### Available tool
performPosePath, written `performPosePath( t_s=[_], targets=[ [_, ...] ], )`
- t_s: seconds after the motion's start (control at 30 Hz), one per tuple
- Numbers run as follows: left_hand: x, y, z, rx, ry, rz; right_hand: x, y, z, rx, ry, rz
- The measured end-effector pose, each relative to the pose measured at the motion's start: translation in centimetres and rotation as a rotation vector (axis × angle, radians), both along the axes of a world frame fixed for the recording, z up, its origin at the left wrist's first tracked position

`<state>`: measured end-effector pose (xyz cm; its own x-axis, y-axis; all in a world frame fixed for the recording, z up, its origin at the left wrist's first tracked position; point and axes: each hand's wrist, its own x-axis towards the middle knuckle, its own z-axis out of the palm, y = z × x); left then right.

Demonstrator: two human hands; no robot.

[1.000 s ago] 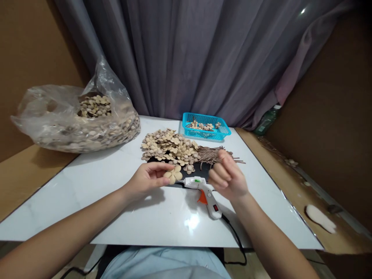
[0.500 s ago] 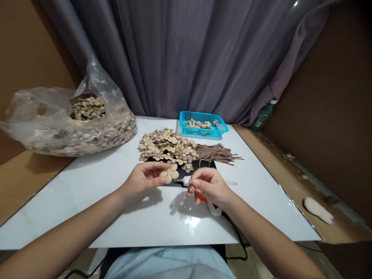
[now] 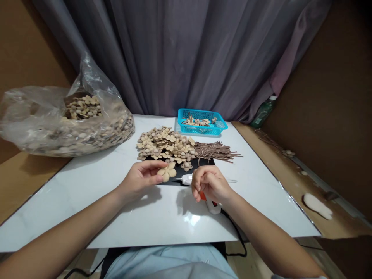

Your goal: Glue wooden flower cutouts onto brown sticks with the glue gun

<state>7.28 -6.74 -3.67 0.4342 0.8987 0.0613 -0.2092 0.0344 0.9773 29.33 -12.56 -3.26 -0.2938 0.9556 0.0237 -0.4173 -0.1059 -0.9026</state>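
Observation:
My left hand (image 3: 145, 173) pinches a pale beige flower-shaped piece (image 3: 167, 172) by its edge, between thumb and fingers. Over the handle of a white glue gun (image 3: 187, 179) hovers my right hand (image 3: 209, 184), its fingers curled inward; whatever they may hold is hidden. The gun lies on its side, its thin metal tip pointing left toward the flower piece and its orange trigger partly covered. Under it is a black mat (image 3: 178, 182). Just beyond the hands rises a heap of similar flower pieces (image 3: 165, 143), with a bundle of brown stems (image 3: 216, 150) to its right.
A blue plastic basket (image 3: 202, 131) with some flower pieces and stems stands at the back. On the left sits a large clear bag (image 3: 72, 137) full of flower pieces. A green bottle (image 3: 264, 112) is at the right, and the gun's black cable (image 3: 240, 234) runs off the front edge.
My right hand has drawn slightly right, away from the flower piece, and its fingers have curled in more. The left hand keeps its hold on the flower piece. The view has shifted slightly.

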Motion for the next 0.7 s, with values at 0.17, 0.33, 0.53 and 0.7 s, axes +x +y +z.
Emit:
performPosePath(
  t_s=[0.17,0.33,0.53,0.7],
  targets=[
    [0.03,-0.17,0.34,-0.027,-0.036,0.013,0.29,-0.10,-0.39,-0.016,-0.014,0.052],
    [0.00,-0.25,0.42,-0.043,-0.045,0.017,0.54,-0.21,-0.72,0.066,0.005,0.095],
    [-0.03,-0.10,0.24,-0.029,-0.034,0.020,0.57,-0.18,-0.87,0.116,0.012,0.086],
    [-0.05,-0.12,0.21,-0.021,-0.037,0.005,0.51,-0.02,-1.00,0.192,0.068,0.063]
  ],
)
